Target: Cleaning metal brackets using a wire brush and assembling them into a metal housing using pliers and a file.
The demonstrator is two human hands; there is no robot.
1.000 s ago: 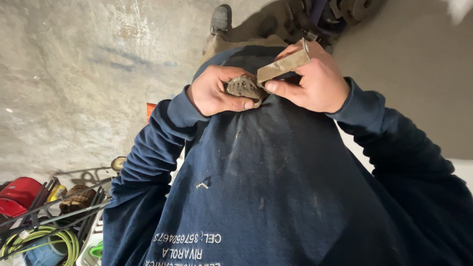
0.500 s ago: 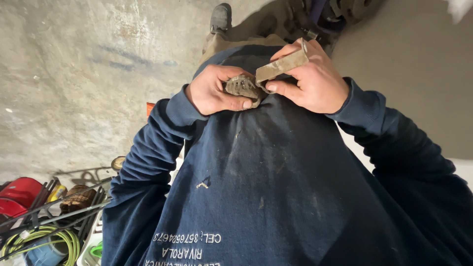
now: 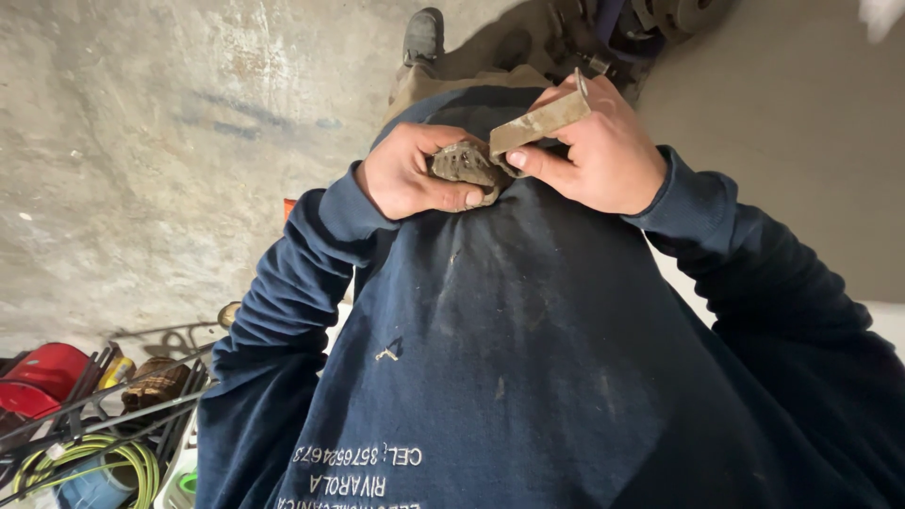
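1. Against the chest of the dark blue sweatshirt (image 3: 528, 358): small grimy toothed metal part (image 3: 464, 162), gripped in the curled left hand (image 3: 410, 174).
2. Right hand (image 3: 603, 151) pinches a flat metal strip (image 3: 537, 124), its end touching the part.
3. Below: grey concrete floor (image 3: 141, 141), one shoe (image 3: 423, 34).
4. Bottom-left corner: wire rack (image 3: 104, 415), red container (image 3: 42, 377), green hose (image 3: 85, 457).

Bare grey concrete floor (image 3: 141, 141), stained and scuffed. Lower left: black wire rack (image 3: 104, 401) holding a red container (image 3: 42, 377), a coil of yellow-green hose (image 3: 90, 462) and a brown wound bundle (image 3: 156, 382). Dark shoe (image 3: 423, 35) at top centre. Dark metal parts (image 3: 650, 19) piled at top right, details unclear.
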